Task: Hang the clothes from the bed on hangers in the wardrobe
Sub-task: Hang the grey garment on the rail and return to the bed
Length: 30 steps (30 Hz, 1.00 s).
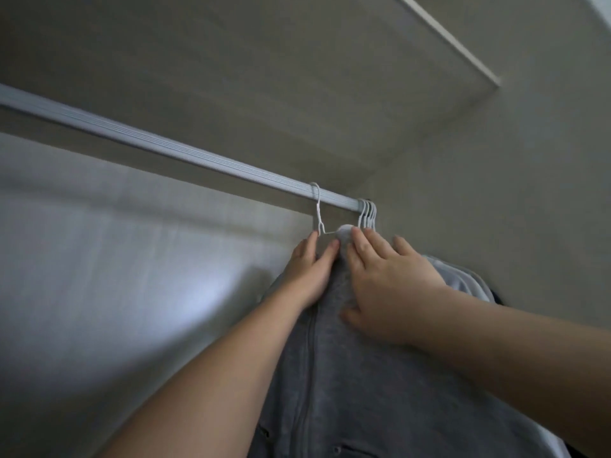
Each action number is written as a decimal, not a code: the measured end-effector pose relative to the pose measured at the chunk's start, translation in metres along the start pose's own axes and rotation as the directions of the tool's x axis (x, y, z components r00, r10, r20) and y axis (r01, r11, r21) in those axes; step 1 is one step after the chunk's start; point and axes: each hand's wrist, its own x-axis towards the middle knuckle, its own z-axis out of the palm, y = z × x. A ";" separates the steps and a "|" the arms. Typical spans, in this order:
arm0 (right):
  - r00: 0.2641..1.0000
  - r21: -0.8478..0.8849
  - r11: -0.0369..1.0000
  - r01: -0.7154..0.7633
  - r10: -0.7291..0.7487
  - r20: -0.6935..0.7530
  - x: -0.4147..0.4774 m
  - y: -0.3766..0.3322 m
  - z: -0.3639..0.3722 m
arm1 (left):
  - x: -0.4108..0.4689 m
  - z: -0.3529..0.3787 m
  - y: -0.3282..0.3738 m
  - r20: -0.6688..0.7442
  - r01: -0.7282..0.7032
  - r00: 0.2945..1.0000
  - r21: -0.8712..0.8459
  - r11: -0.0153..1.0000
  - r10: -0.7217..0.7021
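A grey zip-up garment (pixel 347 375) hangs from a white wire hanger (pixel 318 209) hooked over the wardrobe rail (pixel 165 148). My left hand (pixel 309 272) rests on the garment's left shoulder, its straight fingers reaching up to the hanger's neck. Flat on the garment's right shoulder lies my right hand (pixel 386 285), with its fingers spread. Neither hand visibly grips the cloth.
Several more white hangers (pixel 367 214) crowd the rail's right end, bearing a light grey garment (pixel 463 279) behind my right hand. The wardrobe's back wall (pixel 99 276) lies to the left, its side wall (pixel 496 193) to the right, and its top panel (pixel 264 61) above.
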 end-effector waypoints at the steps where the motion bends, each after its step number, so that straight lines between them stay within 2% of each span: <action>1: 1.000 -0.018 1.000 -0.007 0.007 0.018 -0.001 0.007 0.006 | 0.005 0.012 0.000 0.015 0.004 1.000 -0.010 1.000 -0.004; 4: 0.997 -0.089 0.996 -0.020 0.026 0.067 -0.004 0.027 0.021 | 0.018 0.044 0.002 0.048 0.027 0.998 -0.018 0.999 -0.026; 10: 0.999 -0.131 0.991 -0.015 0.020 0.042 -0.007 0.050 0.050 | 0.033 0.087 -0.007 0.039 -0.004 0.999 0.021 1.000 0.004; 19: 1.000 0.013 1.000 -0.021 0.022 -0.009 -0.003 0.051 0.060 | 0.031 0.086 -0.015 0.005 -0.039 0.999 -0.021 0.999 0.039; 24: 0.999 0.058 0.998 -0.014 0.012 0.038 -0.014 0.052 0.050 | 0.015 0.079 -0.013 -0.047 -0.029 0.999 -0.046 0.999 0.027; 27: 0.993 0.125 0.992 0.026 -0.040 0.114 -0.034 0.059 0.034 | -0.018 0.079 -0.006 -0.021 -0.009 1.000 -0.051 0.999 0.008; 30: 0.986 0.214 0.976 0.032 -0.066 0.156 -0.071 0.074 0.016 | -0.056 0.080 0.018 -0.123 -0.113 0.987 -0.075 0.991 0.103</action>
